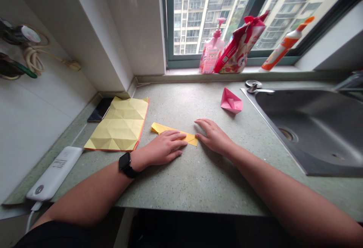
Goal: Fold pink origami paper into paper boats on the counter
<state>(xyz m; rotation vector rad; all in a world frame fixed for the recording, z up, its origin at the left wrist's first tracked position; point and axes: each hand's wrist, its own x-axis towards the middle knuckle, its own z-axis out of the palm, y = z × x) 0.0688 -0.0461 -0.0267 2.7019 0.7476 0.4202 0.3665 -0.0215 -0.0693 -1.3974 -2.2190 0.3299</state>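
Observation:
A narrow folded strip of yellow paper (163,128) lies on the grey-green counter (198,172). My left hand (163,148), with a black watch on the wrist, rests flat on the strip's right half, fingers stretched out and pressing it down. My right hand (213,135) lies flat on the counter beside the strip's right end, fingers extended and touching its tip. Neither hand grips anything.
A creased yellow sheet stack (119,125) lies to the left, with a dark phone (99,109) behind it and a white power bank (53,174) nearer. A pink folded paper shape (231,101) sits by the steel sink (312,127). Bottles and a red pouch (241,45) stand on the sill.

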